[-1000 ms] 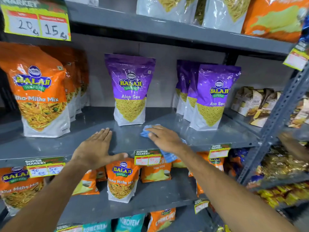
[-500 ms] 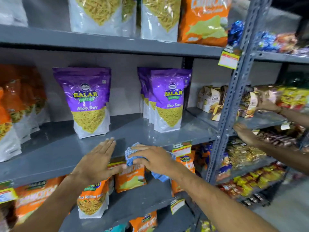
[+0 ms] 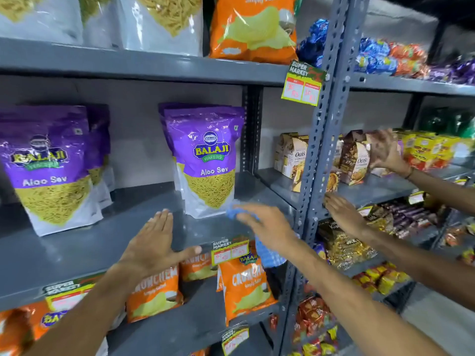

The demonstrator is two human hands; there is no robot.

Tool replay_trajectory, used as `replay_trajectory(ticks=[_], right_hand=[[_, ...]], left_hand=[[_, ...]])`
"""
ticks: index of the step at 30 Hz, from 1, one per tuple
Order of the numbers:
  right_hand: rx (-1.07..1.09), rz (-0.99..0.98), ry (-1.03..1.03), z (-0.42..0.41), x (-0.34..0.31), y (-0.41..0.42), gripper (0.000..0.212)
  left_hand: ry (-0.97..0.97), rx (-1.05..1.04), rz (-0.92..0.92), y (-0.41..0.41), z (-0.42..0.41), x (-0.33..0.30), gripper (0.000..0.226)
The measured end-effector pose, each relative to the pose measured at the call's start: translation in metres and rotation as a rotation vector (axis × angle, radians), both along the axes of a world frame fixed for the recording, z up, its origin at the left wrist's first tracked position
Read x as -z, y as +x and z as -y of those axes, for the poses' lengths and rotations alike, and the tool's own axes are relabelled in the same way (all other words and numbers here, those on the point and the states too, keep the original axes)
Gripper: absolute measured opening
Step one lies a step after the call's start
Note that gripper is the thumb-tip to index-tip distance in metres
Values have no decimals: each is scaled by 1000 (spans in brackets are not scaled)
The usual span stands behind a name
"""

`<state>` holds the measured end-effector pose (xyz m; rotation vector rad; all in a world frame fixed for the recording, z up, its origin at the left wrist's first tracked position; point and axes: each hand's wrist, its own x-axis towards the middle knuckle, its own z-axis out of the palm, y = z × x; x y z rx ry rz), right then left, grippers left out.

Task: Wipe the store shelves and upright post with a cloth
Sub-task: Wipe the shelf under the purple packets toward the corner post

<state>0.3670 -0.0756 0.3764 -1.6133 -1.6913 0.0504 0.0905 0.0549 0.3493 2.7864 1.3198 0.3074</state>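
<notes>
My right hand (image 3: 267, 227) presses a blue cloth (image 3: 267, 255) onto the grey middle shelf (image 3: 64, 255), close to its right end and in front of a purple Aloo Sev bag (image 3: 205, 160). Part of the cloth hangs over the shelf's front edge below my wrist. My left hand (image 3: 151, 242) lies flat and open on the same shelf near the front edge, fingers spread. The grey perforated upright post (image 3: 321, 140) rises just right of my right hand.
A second purple Aloo Sev bag (image 3: 48, 170) stands at the left. Orange snack bags (image 3: 244, 286) fill the shelf below. Price tags (image 3: 303, 83) hang on shelf edges. Another person's two hands (image 3: 341, 214) reach among oat boxes (image 3: 293, 158) on the neighbouring shelf unit.
My view has swung right along the shelf. My right hand slid the cloth rightward toward the upright post; the left hand followed along the shelf. The other person's hands came further into view.
</notes>
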Motion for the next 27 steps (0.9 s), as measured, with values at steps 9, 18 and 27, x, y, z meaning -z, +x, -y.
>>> replay_trajectory(ticks=[9, 18, 27], right_hand=[[376, -223, -120, -133, -32, 92, 26], [72, 221, -402, -319, 32, 176, 39], [24, 259, -380, -271, -7, 131, 37]], left_hand=[[-15, -75, -82, 5, -9, 8, 150], [-14, -129, -83, 10, -2, 4, 144], [-26, -107, -90, 7, -6, 9, 147]])
